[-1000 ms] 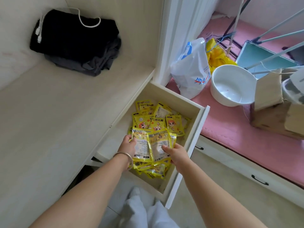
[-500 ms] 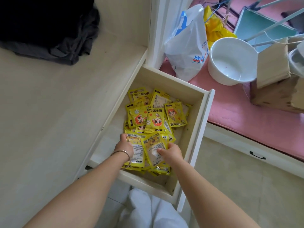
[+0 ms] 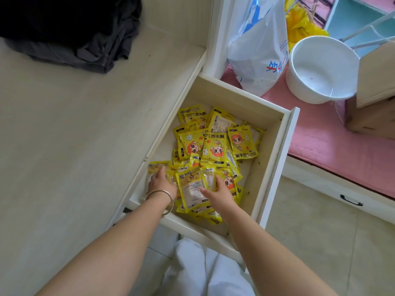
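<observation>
An open white drawer (image 3: 275, 146) holds a heap of several yellow sachets (image 3: 215, 148) printed with a cartoon face. Both my hands reach into its near end. My left hand (image 3: 161, 184), with a silver bangle on the wrist, rests with straight fingers on a sachet (image 3: 157, 166) at the drawer's left side. My right hand (image 3: 219, 192) grips the right edge of a sachet (image 3: 191, 188) that lies white back side up, with the thumb on top of it. More sachets lie under both hands.
A pale bed platform (image 3: 74, 135) with dark folded clothes (image 3: 70, 30) lies left of the drawer. On the pink mat (image 3: 320, 142) to the right stand a white plastic bag (image 3: 260, 52), a white basin (image 3: 320, 69) and a cardboard box (image 3: 374, 97). White trouser legs (image 3: 203, 272) are below.
Both hands have sunk lower into the near end of the drawer with their sachets. The left hand has moved out to the left and flattened. The camera has tilted down and closer.
</observation>
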